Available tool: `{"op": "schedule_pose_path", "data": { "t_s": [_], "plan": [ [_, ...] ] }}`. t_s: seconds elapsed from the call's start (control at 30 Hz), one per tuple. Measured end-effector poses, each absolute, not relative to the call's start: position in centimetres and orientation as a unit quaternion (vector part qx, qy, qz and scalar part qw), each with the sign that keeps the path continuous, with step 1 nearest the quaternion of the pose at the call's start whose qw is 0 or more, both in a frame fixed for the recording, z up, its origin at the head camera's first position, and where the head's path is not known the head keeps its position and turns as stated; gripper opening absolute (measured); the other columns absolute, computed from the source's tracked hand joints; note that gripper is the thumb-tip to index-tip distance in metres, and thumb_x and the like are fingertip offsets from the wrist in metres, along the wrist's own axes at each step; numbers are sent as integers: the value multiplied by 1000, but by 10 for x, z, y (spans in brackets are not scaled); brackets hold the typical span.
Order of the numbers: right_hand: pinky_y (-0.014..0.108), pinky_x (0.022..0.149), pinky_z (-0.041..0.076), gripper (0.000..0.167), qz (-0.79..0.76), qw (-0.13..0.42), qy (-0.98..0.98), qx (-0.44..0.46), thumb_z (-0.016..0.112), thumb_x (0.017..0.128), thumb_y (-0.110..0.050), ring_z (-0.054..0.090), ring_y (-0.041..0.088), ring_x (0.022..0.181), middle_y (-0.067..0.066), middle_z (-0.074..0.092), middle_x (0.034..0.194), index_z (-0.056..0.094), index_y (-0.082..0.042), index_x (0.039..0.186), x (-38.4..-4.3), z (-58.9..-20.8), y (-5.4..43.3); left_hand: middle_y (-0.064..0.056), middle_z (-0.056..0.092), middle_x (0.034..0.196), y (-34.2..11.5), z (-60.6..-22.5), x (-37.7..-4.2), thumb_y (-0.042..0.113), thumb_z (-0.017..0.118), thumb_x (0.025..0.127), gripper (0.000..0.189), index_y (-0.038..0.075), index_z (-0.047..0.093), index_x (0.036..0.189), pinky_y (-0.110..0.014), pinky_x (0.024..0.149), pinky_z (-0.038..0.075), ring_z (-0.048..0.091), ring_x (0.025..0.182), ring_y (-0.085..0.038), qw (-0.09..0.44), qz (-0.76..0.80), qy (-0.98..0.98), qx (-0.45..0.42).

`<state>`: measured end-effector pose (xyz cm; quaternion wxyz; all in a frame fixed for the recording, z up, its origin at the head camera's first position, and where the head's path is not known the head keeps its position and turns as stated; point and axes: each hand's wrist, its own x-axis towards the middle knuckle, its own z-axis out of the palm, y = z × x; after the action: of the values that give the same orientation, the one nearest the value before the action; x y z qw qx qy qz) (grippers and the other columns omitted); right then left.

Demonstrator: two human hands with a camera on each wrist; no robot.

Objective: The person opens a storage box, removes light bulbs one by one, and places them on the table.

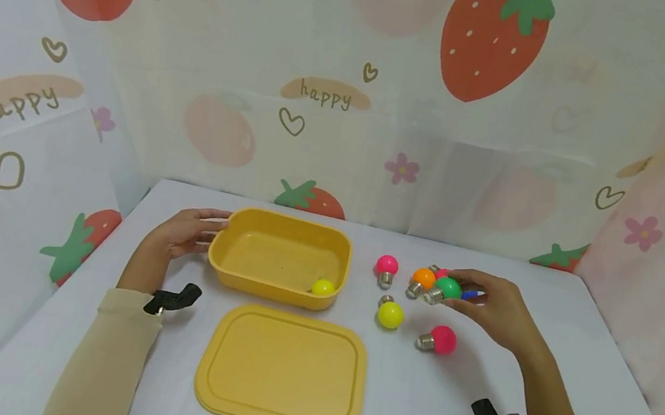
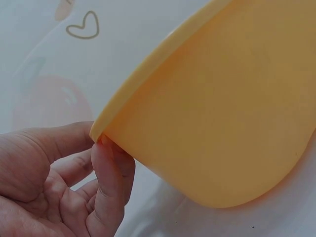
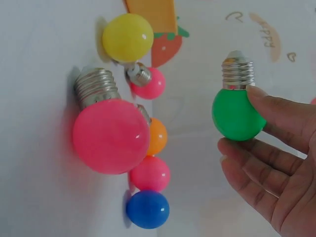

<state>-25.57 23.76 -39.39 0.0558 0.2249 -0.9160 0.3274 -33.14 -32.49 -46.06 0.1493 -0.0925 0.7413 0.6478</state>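
Observation:
My right hand (image 1: 494, 305) pinches a green light bulb (image 3: 239, 114) between thumb and fingers, its metal screw base pointing up in the right wrist view. In that view the bulb is apart from the others on the table. At the left end of a yellow rectangular container (image 1: 269, 292), my left hand (image 1: 185, 233) holds the rim; the left wrist view has thumb and fingertips (image 2: 104, 153) right at the lip. One yellow bulb (image 1: 323, 287) lies inside the container's right front corner.
A flat yellow lid (image 1: 282, 372) lies in front of the container. To its right are pink bulbs (image 1: 387, 265), (image 1: 444, 339), an orange bulb (image 1: 424, 278), a yellow bulb (image 1: 390, 315) and a blue bulb (image 3: 147, 209). Strawberry-printed cloth (image 1: 256, 26) surrounds the white table.

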Motion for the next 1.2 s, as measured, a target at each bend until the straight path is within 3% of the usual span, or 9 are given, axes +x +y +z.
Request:
{"op": "schedule_pose_path", "data": {
  "t_s": [0.43, 0.73, 1.07, 1.2],
  "plan": [
    [15, 79, 55, 40, 323, 71, -921, 207, 82, 88, -22, 69, 25, 96, 6, 73, 112, 70, -7, 122, -261, -402, 257, -14, 53, 142, -322, -458, -331, 30, 68, 99, 61, 10, 46, 152, -27, 88, 58, 60, 109, -22, 145, 646, 744, -88],
    [46, 80, 61, 44, 306, 55, -935, 169, 81, 89, -23, 70, 33, 99, 15, 71, 118, 69, -3, 126, -263, -413, 265, -14, 52, 143, -322, -460, -329, 30, 67, 100, 61, 10, 45, 153, -27, 88, 58, 61, 107, -21, 148, 644, 745, -92],
    [43, 76, 60, 49, 302, 14, -945, 122, 79, 90, -34, 72, 32, 94, 15, 72, 105, 69, 2, 121, -269, -418, 262, -13, 55, 138, -327, -455, -327, 28, 67, 100, 60, 8, 45, 152, -27, 87, 58, 62, 105, -20, 143, 648, 744, -86],
    [37, 72, 59, 52, 291, -12, -951, 107, 77, 90, -37, 70, 31, 93, 13, 73, 103, 70, 4, 121, -270, -425, 263, -11, 57, 136, -327, -458, -329, 28, 68, 100, 61, 7, 45, 152, -27, 86, 58, 62, 103, -20, 146, 646, 745, -85]
  ]
}}
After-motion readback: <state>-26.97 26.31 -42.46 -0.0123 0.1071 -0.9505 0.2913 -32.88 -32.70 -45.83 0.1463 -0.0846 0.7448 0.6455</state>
